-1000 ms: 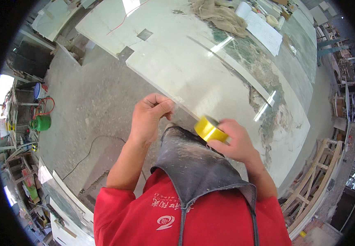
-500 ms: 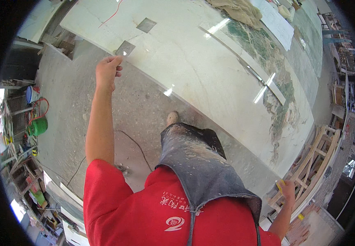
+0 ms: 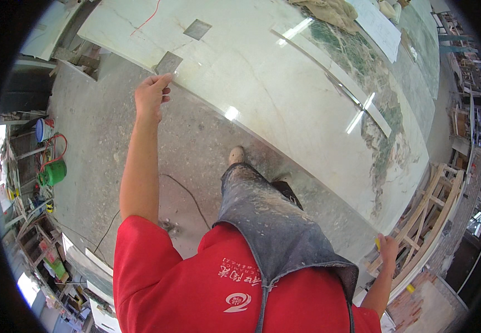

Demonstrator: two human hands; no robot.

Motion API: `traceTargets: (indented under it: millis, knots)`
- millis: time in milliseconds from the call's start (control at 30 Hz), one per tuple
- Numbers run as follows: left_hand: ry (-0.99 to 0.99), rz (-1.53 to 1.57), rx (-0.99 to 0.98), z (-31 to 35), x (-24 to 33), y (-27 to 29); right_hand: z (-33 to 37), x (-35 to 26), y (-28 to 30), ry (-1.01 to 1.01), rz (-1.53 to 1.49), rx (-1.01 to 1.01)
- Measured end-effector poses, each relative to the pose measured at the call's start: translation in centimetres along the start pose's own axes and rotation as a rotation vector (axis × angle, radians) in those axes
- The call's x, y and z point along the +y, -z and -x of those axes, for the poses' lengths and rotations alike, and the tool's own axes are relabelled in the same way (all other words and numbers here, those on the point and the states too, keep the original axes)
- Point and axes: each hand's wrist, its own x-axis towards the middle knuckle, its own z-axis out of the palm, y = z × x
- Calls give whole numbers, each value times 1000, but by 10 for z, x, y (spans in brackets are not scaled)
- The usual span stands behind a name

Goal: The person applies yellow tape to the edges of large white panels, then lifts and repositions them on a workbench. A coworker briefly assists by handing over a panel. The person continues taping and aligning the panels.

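A large pale, veined stone slab (image 3: 240, 72) with green patches lies across the upper view. My left hand (image 3: 154, 95) is closed in a pinch at its near edge, just below a square cutout (image 3: 169, 62). What the fingertips hold, if anything, is too small to make out. Far off to the right, beyond the slab's lower right corner, my right hand (image 3: 388, 251) is wrapped round a small yellow object (image 3: 378, 243), mostly hidden by the fingers. A second square cutout (image 3: 197, 29) sits farther in on the slab.
A long narrow strip (image 3: 335, 83) lies on the slab, with a white sheet (image 3: 376, 28) and brown cloth (image 3: 329, 14) beyond. A wooden frame (image 3: 426, 208) stands at right. A dark cable (image 3: 187, 197) crosses the floor; a green container (image 3: 54, 172) stands at left.
My left hand has slid slightly right along the slab's edge, still pinched. My right hand has risen a little in view and keeps its grip on the yellow object.
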Motion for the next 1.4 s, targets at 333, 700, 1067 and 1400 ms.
traceTargets:
  millis: [333, 700, 1067, 1400]
  knots:
    - [8, 38, 15, -1, -4, 0, -10, -7, 5, 36, -6, 52]
    - [-40, -103, -26, -15, -11, 7, -19, -25, 1, -31, 95, -28]
    - [30, -27, 4, -72, -38, 35, -35, -40, -13, -105, 167, -65]
    - [61, -58, -33, -98, -46, 51, -42, -53, -20, -111, 241, -84]
